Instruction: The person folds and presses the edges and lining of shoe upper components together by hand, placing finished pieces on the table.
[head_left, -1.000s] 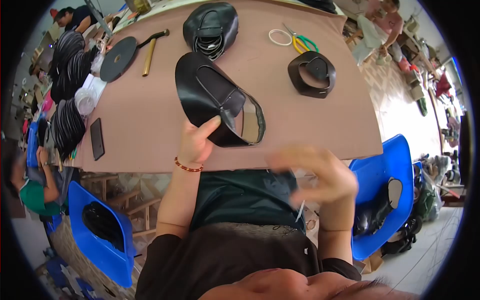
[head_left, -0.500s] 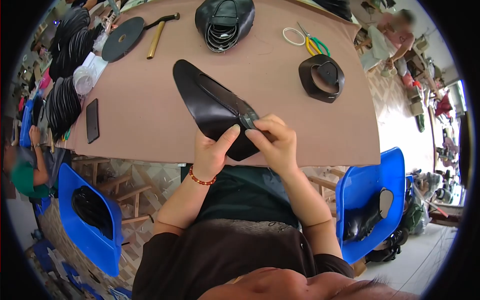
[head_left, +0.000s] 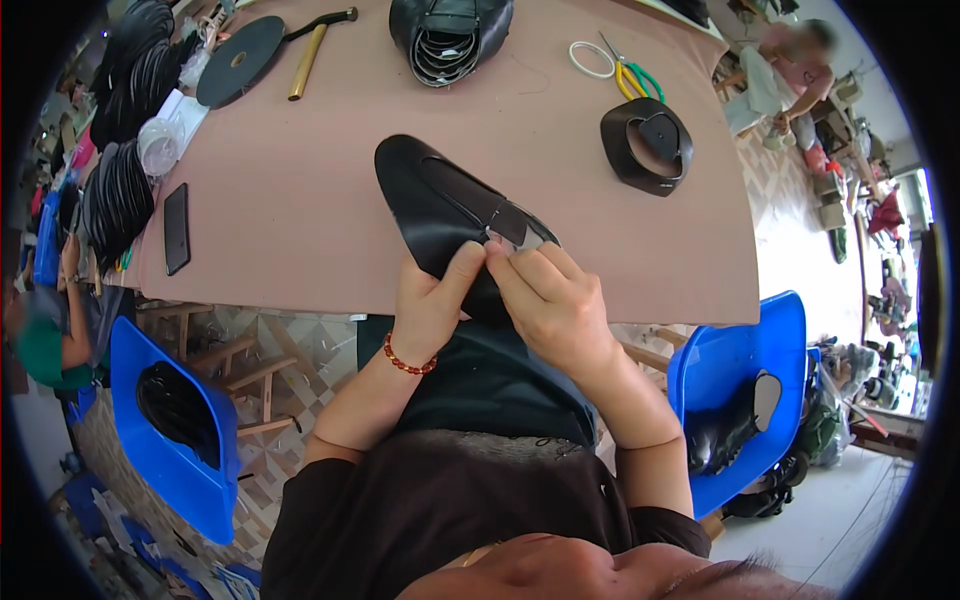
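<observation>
A black leather shoe upper point(head_left: 420, 215) is held above the table's front edge, its pointed toe tilted up and to the left. My left hand point(head_left: 432, 305) grips its near lower side, thumb on top and the other fingers mostly hidden beneath. At the opening's edge, my right hand point(head_left: 555, 300) pinches with thumb and bent fingers, close to the left thumb tip. A small whitish patch point(head_left: 508, 243) shows at those fingertips, too small to make out. Beyond it, part of the opening and lining are visible.
On the brown-covered table point(head_left: 300, 235) lie a hammer point(head_left: 308, 62), a black roll of tape point(head_left: 240, 62), a phone point(head_left: 176, 230), stacked uppers point(head_left: 450, 40), scissors point(head_left: 628, 80), a white ring point(head_left: 591, 60) and a black curved piece point(head_left: 640, 165). Blue tubs point(head_left: 222, 430) flank me; people work at both sides.
The shoe upper has shifted slightly right and turned a little. My right hand has rolled over, its knuckles now facing up, and the whitish patch has come into sight at the fingertips.
</observation>
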